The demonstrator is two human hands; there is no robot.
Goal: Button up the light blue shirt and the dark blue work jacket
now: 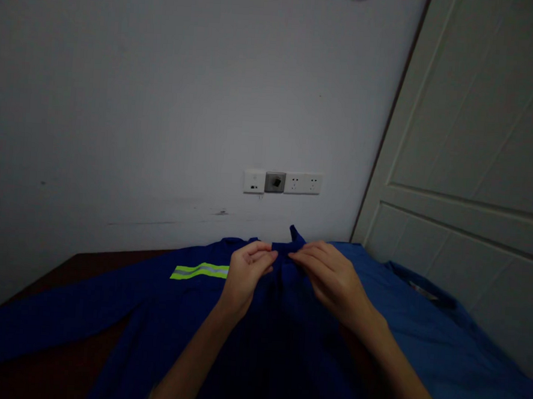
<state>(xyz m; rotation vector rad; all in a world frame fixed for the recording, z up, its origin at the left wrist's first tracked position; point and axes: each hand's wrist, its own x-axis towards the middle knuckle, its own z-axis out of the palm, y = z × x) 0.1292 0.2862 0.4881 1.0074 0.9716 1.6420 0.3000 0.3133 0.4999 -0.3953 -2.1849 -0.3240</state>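
A dark blue work jacket point(174, 308) lies spread out, one sleeve stretched to the left. Across its chest runs a yellow-green and silver reflective strip point(201, 271). My left hand point(249, 269) pinches the jacket's collar between thumb and fingers. On the other side, my right hand point(327, 272) is closed on the same raised collar, a short distance away. A blue tip of cloth stands up just above the right fingers. The lower front of the jacket is in deep shadow, and my forearms cover parts of it.
A lighter blue garment point(403, 328) lies at the right, beside the jacket. Beneath them is a dark reddish-brown tabletop point(85, 273). Behind stands a white wall point(164, 97) with a row of sockets point(302, 183). A pale panelled door point(477, 146) rises on the right.
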